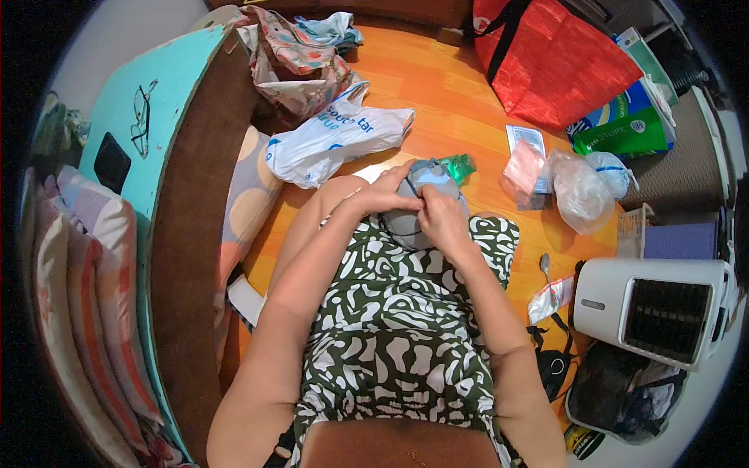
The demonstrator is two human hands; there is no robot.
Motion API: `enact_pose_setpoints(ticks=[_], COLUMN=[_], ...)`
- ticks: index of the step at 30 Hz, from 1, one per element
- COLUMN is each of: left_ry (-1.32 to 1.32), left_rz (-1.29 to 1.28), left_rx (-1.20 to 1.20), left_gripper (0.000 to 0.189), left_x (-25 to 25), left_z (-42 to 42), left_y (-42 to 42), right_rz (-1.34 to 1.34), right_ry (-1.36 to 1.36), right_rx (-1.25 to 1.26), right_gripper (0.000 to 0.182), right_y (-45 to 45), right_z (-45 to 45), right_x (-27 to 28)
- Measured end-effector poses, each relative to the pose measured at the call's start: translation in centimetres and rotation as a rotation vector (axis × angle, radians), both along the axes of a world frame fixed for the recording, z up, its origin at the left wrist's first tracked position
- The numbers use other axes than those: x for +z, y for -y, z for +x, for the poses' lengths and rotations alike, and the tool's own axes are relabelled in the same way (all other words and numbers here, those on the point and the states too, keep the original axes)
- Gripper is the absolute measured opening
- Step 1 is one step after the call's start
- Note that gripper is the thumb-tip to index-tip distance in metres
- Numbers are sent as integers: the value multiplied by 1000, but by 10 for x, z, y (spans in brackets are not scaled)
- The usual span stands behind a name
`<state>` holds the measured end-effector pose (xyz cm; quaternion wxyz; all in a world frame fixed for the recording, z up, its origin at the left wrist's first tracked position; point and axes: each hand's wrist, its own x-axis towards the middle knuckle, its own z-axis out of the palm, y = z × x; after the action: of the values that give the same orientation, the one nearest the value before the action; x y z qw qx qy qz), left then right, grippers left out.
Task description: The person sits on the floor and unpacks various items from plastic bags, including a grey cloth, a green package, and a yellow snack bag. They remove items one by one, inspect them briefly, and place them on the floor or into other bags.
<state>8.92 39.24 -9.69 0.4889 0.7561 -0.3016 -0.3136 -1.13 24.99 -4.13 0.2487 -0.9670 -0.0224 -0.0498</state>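
A rounded grey bundle [405, 225], with a thin dark band across it, sits at the front of my lap. Its wrapping looks like thin plastic or cloth; I cannot tell which. My left hand [391, 192] holds its far left side, the thumb stretched across the top. From the right, my right hand [443, 217] pinches at the top of the bundle, its fingertips meeting my left thumb. What lies between the fingertips is hidden. Crumpled green plastic [460, 168] lies just beyond the bundle, on the floor.
A white plastic bag [345, 143] lies ahead to the left, near a floral bag [298, 70]. At the right are a red bag [562, 64], clear plastic [580, 193], a spoon [546, 269] and a white appliance [605, 310]. Eyeglasses [141, 120] rest on a turquoise surface [169, 76].
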Motion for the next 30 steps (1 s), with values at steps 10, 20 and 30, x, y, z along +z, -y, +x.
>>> enact_pose_setpoints(ticks=[10, 20, 30], left_ry=[67, 173, 158], left_rz=[-7, -81, 21], left_rx=[91, 120, 53], left_gripper=[103, 100, 96], left_x=[-10, -10, -16], left_z=[-1, -5, -1], left_y=[7, 7, 17], right_rz=[-283, -169, 120], right_ry=[234, 145, 0], right_rx=[252, 82, -414], right_gripper=[19, 25, 15], right_y=[8, 1, 94], right_z=[44, 101, 105], right_x=[-6, -26, -96])
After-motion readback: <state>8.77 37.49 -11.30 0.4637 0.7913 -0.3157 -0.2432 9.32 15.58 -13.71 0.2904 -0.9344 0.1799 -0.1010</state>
